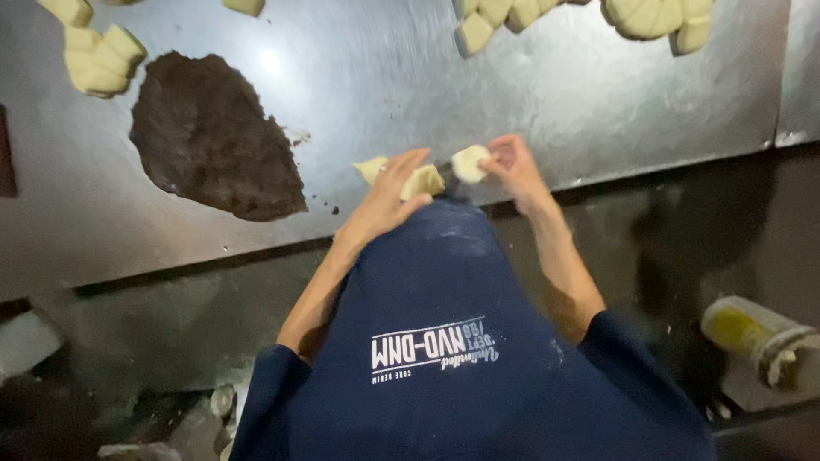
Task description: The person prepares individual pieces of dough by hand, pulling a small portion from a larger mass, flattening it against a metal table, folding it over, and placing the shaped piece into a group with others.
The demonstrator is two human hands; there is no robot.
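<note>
My left hand (390, 196) rests with spread fingers on a pale yellowish dough piece (422, 181) lying at the near edge of the steel table (530, 94). Just right of it, my right hand (511, 167) pinches a small round lump of dough (469, 162) in its fingertips, slightly above the table edge. A flat dark brown mass of filling (213, 137) is spread on the table to the left of both hands.
Cut dough pieces lie at the far left (98, 60) and along the far edge at right (658, 17). A plastic container with a yellowish inside (756, 335) lies low at the right. My dark blue apron (444, 341) fills the lower middle.
</note>
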